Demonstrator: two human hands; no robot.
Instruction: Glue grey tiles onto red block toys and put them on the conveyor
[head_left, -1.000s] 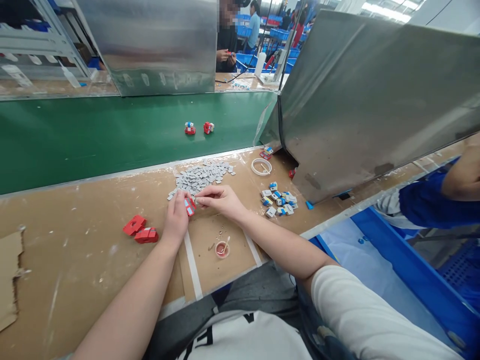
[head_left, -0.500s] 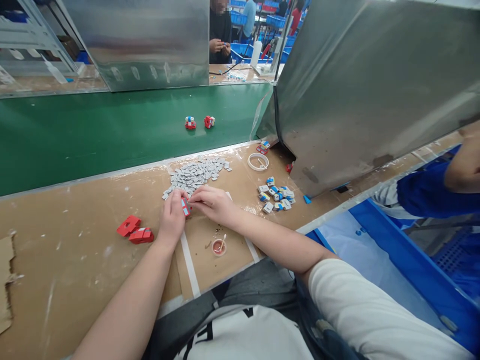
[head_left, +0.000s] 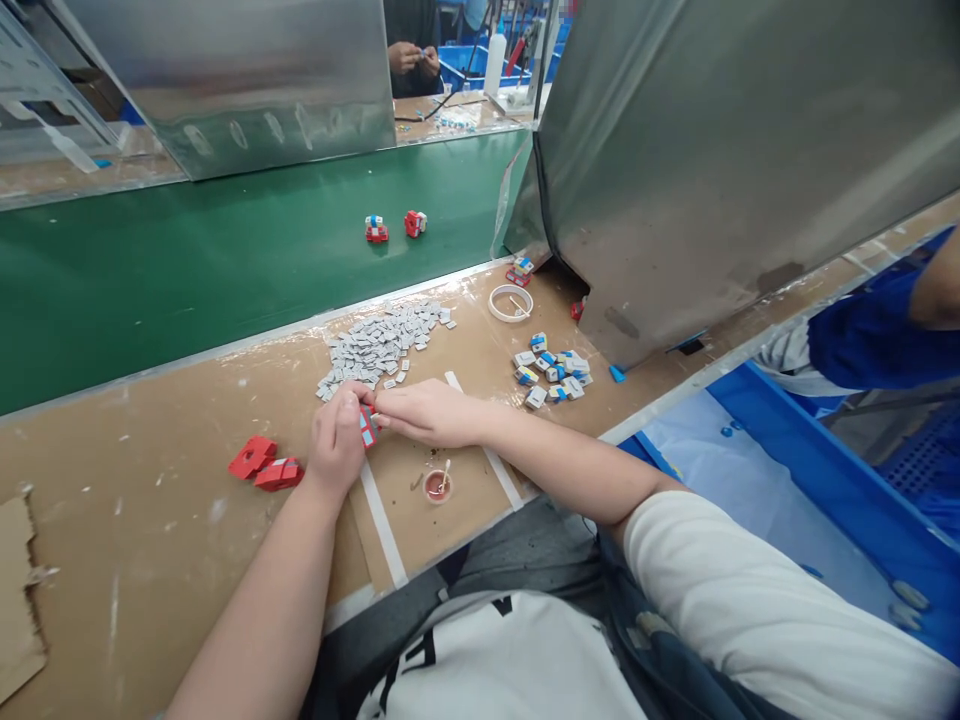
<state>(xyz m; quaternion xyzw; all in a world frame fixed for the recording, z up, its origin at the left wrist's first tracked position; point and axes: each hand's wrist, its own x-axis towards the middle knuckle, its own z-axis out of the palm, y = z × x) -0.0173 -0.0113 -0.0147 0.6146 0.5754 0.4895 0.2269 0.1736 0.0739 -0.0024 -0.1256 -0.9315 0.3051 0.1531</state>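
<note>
My left hand is closed around a small red plastic toy part with pale blue and grey faces. My right hand meets it from the right, its fingers pinched together against the part's edge; whatever is between the fingertips is hidden. Just beyond both hands spreads a pile of small grey tiles. Two or so red plastic pieces lie to the left of my left hand. Nearer my body, below my right hand, stands a small cup of reddish contents with a swab-like stick in it.
White, blue and yellow small blocks lie in a cluster at right, near a white ring. Two red-and-white assembled toys sit on the green belt. A metal panel rises at right. A co-worker's hands show across the belt.
The view has shifted slightly. My right hand has turned flatter, its fingers still at the red part, which stays in my left hand.
</note>
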